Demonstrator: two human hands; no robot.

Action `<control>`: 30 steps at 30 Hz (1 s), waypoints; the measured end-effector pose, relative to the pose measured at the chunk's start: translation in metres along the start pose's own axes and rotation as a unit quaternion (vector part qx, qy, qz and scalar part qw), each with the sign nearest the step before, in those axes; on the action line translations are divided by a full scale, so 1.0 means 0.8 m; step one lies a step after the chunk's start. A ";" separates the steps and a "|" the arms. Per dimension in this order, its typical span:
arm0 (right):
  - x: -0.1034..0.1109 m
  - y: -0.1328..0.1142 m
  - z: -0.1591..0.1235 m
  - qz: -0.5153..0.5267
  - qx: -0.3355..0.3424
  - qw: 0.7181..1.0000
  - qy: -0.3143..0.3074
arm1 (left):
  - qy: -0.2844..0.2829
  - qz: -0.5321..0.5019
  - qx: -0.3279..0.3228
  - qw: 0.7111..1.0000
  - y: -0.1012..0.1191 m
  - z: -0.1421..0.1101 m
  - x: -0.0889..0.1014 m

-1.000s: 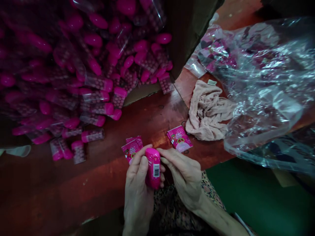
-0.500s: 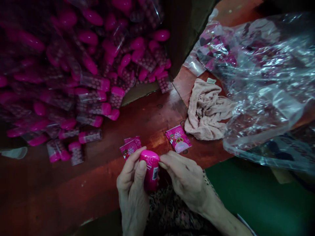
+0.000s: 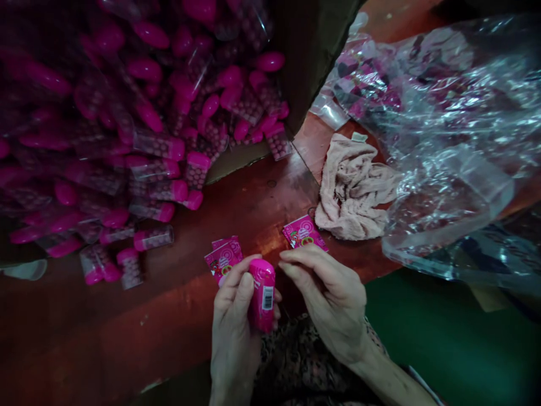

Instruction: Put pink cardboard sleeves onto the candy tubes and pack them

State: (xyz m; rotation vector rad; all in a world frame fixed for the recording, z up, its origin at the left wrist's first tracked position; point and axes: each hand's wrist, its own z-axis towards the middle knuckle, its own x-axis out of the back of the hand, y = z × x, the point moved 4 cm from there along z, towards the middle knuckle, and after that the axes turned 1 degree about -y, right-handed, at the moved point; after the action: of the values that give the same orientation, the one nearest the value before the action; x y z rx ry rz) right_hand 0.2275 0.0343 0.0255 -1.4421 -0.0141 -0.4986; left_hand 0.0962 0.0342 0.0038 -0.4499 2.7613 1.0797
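My left hand [image 3: 235, 316] is wrapped round a pink labelled container [image 3: 262, 294] with a barcode on its side, held upright over the table's near edge. My right hand [image 3: 329, 296] sits just to its right, fingers slightly curled and apart, the fingertips a little off the container's cap and holding nothing. Pink printed labels [image 3: 222, 258] lie on the red-brown table [image 3: 177, 293] right behind my left hand. Another label [image 3: 304, 232] lies behind my right hand.
A big heap of pink-capped clear containers [image 3: 139, 124] spills from a cardboard box at the left and back. A crumpled beige cloth [image 3: 350, 192] lies right of centre. A large clear plastic bag [image 3: 443, 141] covers the right side. Green floor [image 3: 443, 338] shows below.
My right hand's fingertips have come off the container's cap and drawn slightly right. My left hand keeps hold of the container, which turned a little so that the barcode shows again.
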 end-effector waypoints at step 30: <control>-0.006 0.020 -0.013 0.097 -0.010 0.994 -0.053 | -0.036 0.038 -0.008 0.999 0.001 0.010 0.020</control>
State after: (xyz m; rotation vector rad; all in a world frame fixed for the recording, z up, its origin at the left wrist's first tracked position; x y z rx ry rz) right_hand 0.2255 0.0270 0.0070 -1.4714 0.0465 -0.2632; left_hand 0.0814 0.0364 -0.0055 -0.3055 2.7288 1.1131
